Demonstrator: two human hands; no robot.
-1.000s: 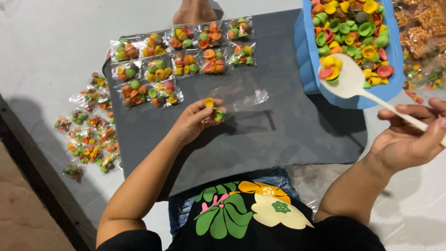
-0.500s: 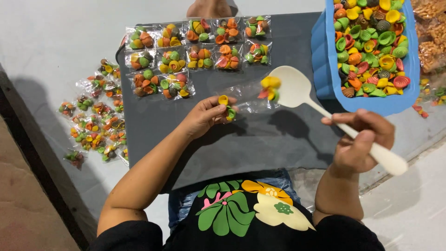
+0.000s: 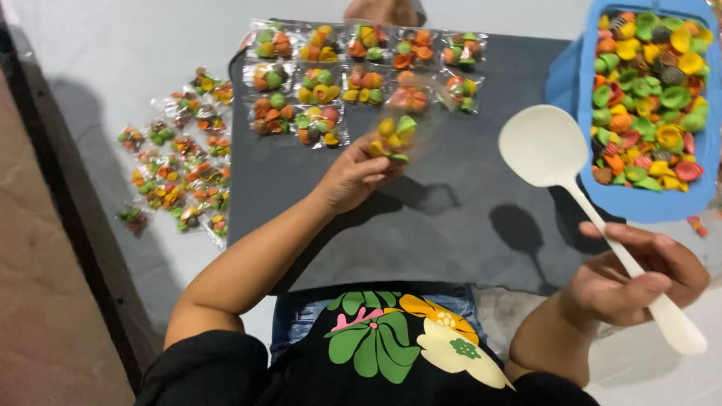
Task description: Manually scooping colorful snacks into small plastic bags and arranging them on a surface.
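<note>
My left hand (image 3: 353,177) holds up a small clear plastic bag (image 3: 398,135) with a few yellow, green and orange shell-shaped crackers in it, above a dark grey mat (image 3: 421,218). My right hand (image 3: 635,282) grips the handle of a white plastic spoon (image 3: 545,150). The spoon's bowl is empty and hovers over the mat, just left of a blue tub (image 3: 583,184) full of coloured shell crackers (image 3: 650,90).
Several filled clear bags (image 3: 338,83) lie in rows on the mat's far left part. More filled bags (image 3: 177,173) lie loose on the pale floor to the left. A bare foot (image 3: 383,11) shows at the top edge.
The crackers left the spoon and are now in the bag held by my left hand. The empty spoon drew back to the right. The camera view shifted, so everything sits further right.
</note>
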